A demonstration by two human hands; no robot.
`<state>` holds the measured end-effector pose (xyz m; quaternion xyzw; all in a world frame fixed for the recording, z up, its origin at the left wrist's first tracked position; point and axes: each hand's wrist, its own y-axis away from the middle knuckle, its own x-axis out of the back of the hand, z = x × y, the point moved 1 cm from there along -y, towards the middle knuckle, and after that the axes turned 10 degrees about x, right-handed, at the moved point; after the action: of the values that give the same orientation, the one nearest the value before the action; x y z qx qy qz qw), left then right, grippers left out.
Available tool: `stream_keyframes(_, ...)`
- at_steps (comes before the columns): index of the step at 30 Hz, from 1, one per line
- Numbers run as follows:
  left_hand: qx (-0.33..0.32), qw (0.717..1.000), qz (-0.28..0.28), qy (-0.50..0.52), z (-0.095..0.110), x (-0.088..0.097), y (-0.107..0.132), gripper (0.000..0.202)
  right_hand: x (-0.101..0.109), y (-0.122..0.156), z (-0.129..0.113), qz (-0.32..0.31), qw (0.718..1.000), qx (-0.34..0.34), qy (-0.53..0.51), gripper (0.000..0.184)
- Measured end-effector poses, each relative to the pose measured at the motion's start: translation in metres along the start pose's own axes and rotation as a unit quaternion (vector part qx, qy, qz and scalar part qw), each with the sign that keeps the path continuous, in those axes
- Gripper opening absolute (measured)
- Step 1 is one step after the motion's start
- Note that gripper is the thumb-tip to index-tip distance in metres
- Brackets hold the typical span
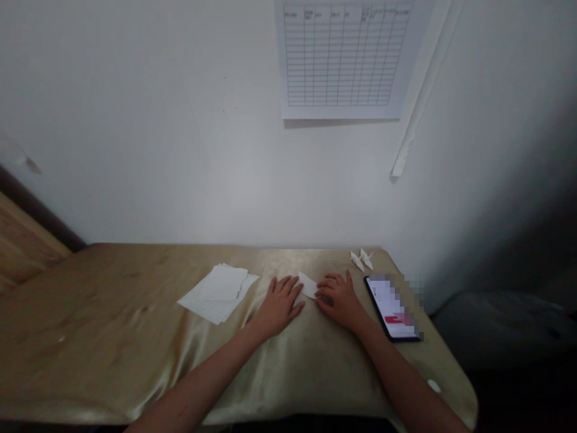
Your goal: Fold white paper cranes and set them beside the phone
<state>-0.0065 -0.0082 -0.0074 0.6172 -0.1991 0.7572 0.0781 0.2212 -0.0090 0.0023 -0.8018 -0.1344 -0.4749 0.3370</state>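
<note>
A small folded piece of white paper point(308, 285) lies on the cloth-covered table between my two hands. My left hand point(280, 304) rests palm down at its left side, fingers spread, with the fingertips at the paper's edge. From the other side, my right hand point(339, 299) reaches its fingertips onto the paper's right end. Its fingers are apart and slightly bent, and one points up and away from the rest. Part of the paper's right end is hidden under those fingers. Neither hand visibly grips the paper.
Left of my hands lies a stack of white paper sheets point(216, 294). Two small folded paper figures point(362, 260) sit near the back right corner. A phone point(391, 308) with a lit screen lies at the right. A wall stands behind the table point(112, 325), with a printed chart point(342, 66).
</note>
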Motion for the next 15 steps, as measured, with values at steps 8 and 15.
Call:
stream_keyframes(8,-0.010,0.999,-0.020,0.025,0.007,0.010,-0.018,0.037,0.000,0.000,-0.001,0.001,1.000,0.020,0.014,0.016)
stream_keyframes(15,0.037,0.993,-0.046,0.099,0.012,0.010,-0.015,0.024,-0.005,-0.002,0.007,0.031,0.999,-0.016,0.023,0.020)
